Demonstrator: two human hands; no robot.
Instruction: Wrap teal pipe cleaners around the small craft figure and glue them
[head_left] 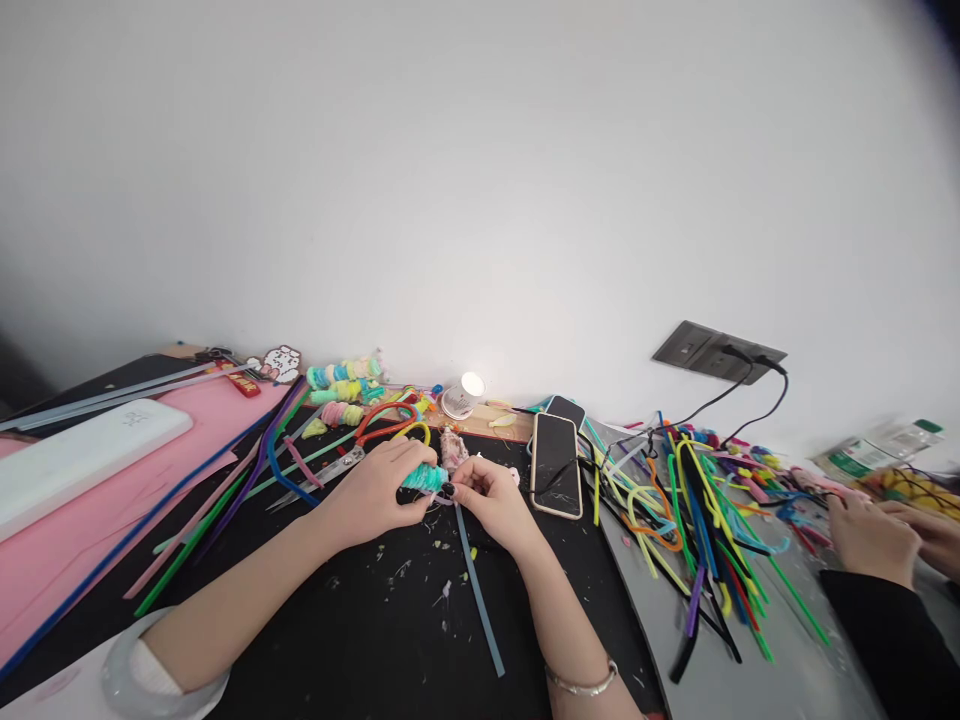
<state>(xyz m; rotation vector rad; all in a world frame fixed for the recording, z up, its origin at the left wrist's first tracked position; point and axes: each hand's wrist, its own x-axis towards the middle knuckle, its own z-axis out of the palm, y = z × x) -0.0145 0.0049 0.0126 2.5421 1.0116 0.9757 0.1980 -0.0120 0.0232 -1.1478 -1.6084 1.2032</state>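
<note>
My left hand [379, 487] is closed around a turquoise fuzzy pipe-cleaner bundle [424, 478]. My right hand [491, 497] meets it from the other side, thumb and fingers pinched together at the bundle's right end. What exactly sits between those fingertips is too small to make out. A flat grey-blue strip [480, 595] runs from just below the fingertips down across the black mat [360, 620]. Scissors with red handles [386, 425] lie behind my left hand, their blades pointing left. A pinkish fuzzy piece [453, 448] is just beyond my hands.
Two phones, one a white-rimmed phone [556, 465], lie right of my hands. Several loose pipe cleaners [697, 530] cover the grey surface, where a co-worker's hands [874, 535] work. A paper cup [463, 395] stands by the wall. Leftward are a white case [90, 455] and pink sheet [202, 425].
</note>
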